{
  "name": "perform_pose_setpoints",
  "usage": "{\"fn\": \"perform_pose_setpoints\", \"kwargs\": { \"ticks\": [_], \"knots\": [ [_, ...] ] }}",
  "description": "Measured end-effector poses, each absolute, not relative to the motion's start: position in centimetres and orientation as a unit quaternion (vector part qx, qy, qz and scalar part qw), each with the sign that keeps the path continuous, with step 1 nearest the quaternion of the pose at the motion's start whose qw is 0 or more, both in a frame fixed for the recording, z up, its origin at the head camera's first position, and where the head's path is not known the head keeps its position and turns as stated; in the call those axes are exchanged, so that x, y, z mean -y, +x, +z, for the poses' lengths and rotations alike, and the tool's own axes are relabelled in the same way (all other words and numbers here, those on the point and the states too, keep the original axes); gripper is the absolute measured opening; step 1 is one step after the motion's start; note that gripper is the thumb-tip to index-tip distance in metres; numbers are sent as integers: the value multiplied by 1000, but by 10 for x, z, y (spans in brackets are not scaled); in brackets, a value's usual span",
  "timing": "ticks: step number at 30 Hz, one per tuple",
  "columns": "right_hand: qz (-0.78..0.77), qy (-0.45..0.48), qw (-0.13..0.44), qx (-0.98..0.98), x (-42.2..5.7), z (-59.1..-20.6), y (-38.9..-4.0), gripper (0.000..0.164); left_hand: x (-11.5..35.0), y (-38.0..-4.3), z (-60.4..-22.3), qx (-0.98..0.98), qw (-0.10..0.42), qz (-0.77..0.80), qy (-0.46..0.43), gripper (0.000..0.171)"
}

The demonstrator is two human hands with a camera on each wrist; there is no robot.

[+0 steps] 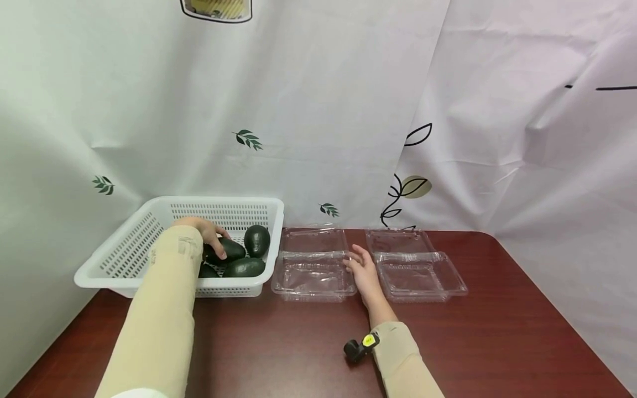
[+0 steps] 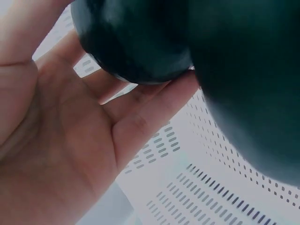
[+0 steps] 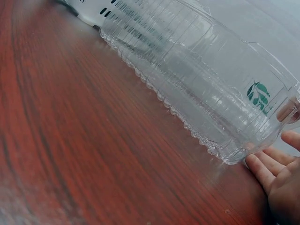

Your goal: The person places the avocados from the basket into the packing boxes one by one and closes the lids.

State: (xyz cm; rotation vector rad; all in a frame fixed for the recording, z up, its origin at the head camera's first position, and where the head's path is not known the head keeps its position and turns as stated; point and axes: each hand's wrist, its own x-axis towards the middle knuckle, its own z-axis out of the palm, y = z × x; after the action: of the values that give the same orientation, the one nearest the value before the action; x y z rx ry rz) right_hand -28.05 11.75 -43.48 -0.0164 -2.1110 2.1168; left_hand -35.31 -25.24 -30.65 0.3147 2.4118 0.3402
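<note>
At the left of the reddish-brown, wood-grained desk, a white, perforated plastic basket, its front rim crossed by a pale yellow sleeve. Left hand, inside the basket: thumb and fingers curled around a dark green, glossy oval fruit. Whether this fruit is lifted off its neighbours cannot be told. The grip would probably serve best around the widest part, since the smooth skin may slip; a straight upward path should keep the load off the dark green front fruit, the dark green oval fruit by the right wall and the rim.

Centre: a clear, rectangular plastic box, just beside the basket, its lid folded back behind the base. Right hand, at the box's right edge: fingers loosely spread, fingertips at the corner in the right wrist view; whether they also pinch the edge cannot be told. A light steadying touch is likely sufficient, as hard pressure could buckle the thin wall or slide the box.

Right: a second clear plastic box, lid likewise folded back, near the right hand.
</note>
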Motion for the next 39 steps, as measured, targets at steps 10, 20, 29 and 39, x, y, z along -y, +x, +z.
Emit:
{"fn": "perform_pose_setpoints", "kwargs": {
  "ticks": [10, 20, 29, 39],
  "knots": [
    [705, 2, 74, 705, -118, -433, -282, 52, 261, -345, -300, -898, 310, 290, 117, 75],
    [701, 0, 73, 709, -118, -434, -280, 49, 259, -340, -290, -923, 213, 267, 176, 69],
    [709, 3, 76, 701, -117, -436, -279, 51, 251, -334, -279, -934, 125, 281, 183, 72],
    [706, 1, 76, 704, -116, -435, -279, 51, 245, -319, -268, -939, 70, 281, 186, 74]
  ]
}}
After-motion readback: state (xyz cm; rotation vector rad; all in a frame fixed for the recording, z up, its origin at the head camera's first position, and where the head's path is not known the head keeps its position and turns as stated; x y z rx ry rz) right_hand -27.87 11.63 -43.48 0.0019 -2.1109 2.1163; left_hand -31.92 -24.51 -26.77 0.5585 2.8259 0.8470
